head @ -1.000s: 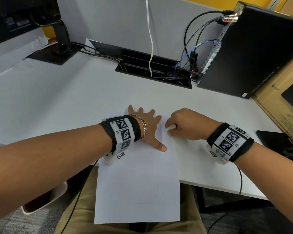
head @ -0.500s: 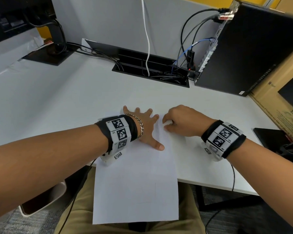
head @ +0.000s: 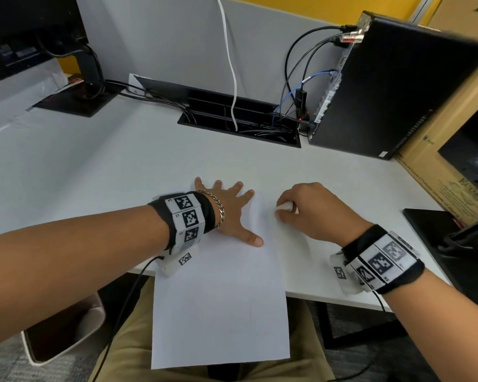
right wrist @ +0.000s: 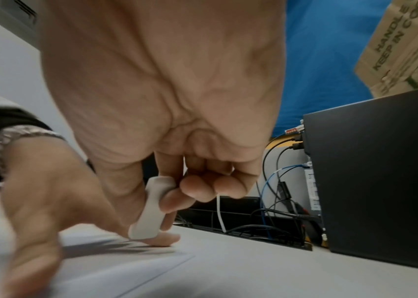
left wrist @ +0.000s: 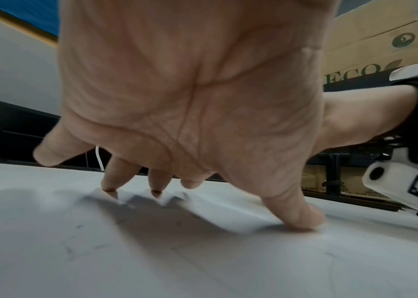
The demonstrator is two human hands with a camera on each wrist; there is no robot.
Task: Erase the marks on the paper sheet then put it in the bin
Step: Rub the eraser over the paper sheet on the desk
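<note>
A white paper sheet (head: 221, 299) lies on the white desk (head: 122, 166), its near half hanging over the front edge above my lap. My left hand (head: 229, 213) lies flat with spread fingers on the sheet's far left part, thumb (left wrist: 294, 213) and fingertips pressing it down. Faint pencil marks (left wrist: 72, 250) show on the paper near that hand. My right hand (head: 307, 213) sits just past the sheet's right edge and pinches a small white eraser (right wrist: 151, 209) between thumb and fingers; the eraser (head: 284, 207) is just above the desk.
A black computer tower (head: 392, 86) with cables stands at the back right beside a cardboard box (head: 453, 150). A cable tray slot (head: 240, 119) runs along the back. A monitor stand (head: 78, 97) is at far left. A bin (head: 64, 334) sits on the floor at lower left.
My right hand has slid right, off the paper's top right corner onto the desk beside it. The left hand keeps pressing the sheet in place.
</note>
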